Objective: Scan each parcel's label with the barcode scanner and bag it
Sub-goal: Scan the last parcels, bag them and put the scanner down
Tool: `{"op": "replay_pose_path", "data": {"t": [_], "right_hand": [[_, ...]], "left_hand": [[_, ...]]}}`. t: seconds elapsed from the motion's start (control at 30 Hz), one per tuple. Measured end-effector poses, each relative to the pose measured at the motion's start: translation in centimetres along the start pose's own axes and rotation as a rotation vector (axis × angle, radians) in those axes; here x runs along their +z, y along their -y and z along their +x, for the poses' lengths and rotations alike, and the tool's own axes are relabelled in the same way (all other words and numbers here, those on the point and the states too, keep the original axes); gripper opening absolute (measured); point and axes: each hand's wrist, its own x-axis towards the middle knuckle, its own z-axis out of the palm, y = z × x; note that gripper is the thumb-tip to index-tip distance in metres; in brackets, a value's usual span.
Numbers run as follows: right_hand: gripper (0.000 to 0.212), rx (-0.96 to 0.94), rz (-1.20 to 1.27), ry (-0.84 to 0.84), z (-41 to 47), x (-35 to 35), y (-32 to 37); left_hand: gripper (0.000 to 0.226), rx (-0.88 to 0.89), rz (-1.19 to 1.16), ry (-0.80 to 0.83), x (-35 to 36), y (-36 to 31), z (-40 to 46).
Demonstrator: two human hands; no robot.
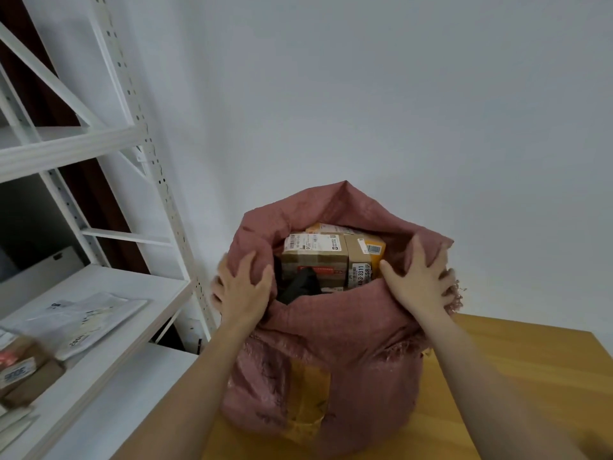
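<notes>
**Q:** Parcels first: where are they, and what holds them?

**A:** Brown cardboard parcels with white printed labels (315,252) sit packed in the mouth of a dusty-pink woven sack (331,333), which stands upright on the yellow wooden worktop (497,376). A second, narrower carton (358,263) stands just beside the first, touching it, with a yellow padded parcel (376,250) behind. A black item (298,287) lies at the front left of the opening; what it is cannot be told.

**Q:** And the hands?

**A:** The left hand (240,287) rests on the sack's left rim, its fingers (220,293) curled over the outer edge and gripping the fabric. The right hand (421,277) holds the right rim the same way, fingers (446,280) wrapped over the frayed edge. Both hold only sack cloth. No barcode scanner is in view.

**Q:** What surrounds the sack?

**A:** A white metal shelving unit (99,144) stands to the left; its near shelf carries white plastic mailers (86,317) and a taped brown box (23,370), likely awaiting scanning. A plain white wall is behind.

**Q:** What could go wrong from here?

**A:** The sack appears nearly full, with its load reaching close to the rim. Pulling the rim unevenly could tip the sack toward the worktop's left edge, near which it stands. Lifting by the frayed rim alone risks tearing the weave. Pressing further parcels in may crush those on top or hide labels not yet read.
</notes>
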Motion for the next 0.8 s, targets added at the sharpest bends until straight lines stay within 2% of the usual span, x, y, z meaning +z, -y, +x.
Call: {"op": "replay_pose_path", "data": {"t": [0.07,0.17,0.3,0.43,0.5,0.63,0.73,0.8], "right_hand": [[0.095,0.067,-0.088,0.233,-0.1,0.8,-1.5],[0.099,0.087,-0.193,0.402,-0.8,2.0,-4.1],[0.100,0.009,-0.151,0.431,-0.8,2.3,-4.5],[0.096,-0.173,0.004,0.502,-0.8,3.2,-2.1],[0.097,-0.162,0.087,0.527,-0.7,3.3,-1.9],[0.090,-0.035,0.300,0.486,-0.4,2.1,-4.7],[0.078,-0.024,0.481,0.487,-0.1,0.6,-6.1],[0.065,-0.109,0.473,0.345,0.1,-0.1,-6.4]], "left_hand": [[0.067,-0.063,0.132,0.275,1.2,2.0,0.4],[0.079,-0.114,0.188,0.481,2.8,4.8,0.2],[0.082,-0.111,0.152,0.478,3.2,4.2,-0.8],[0.089,-0.021,-0.103,0.486,3.4,0.4,-1.1],[0.083,0.033,-0.023,0.539,4.2,0.4,-1.1],[0.076,0.115,0.353,0.557,6.6,3.9,-1.0],[0.076,0.059,0.337,0.518,6.9,4.0,-1.4],[0.073,0.009,0.286,0.456,6.4,3.0,-1.7]]}}
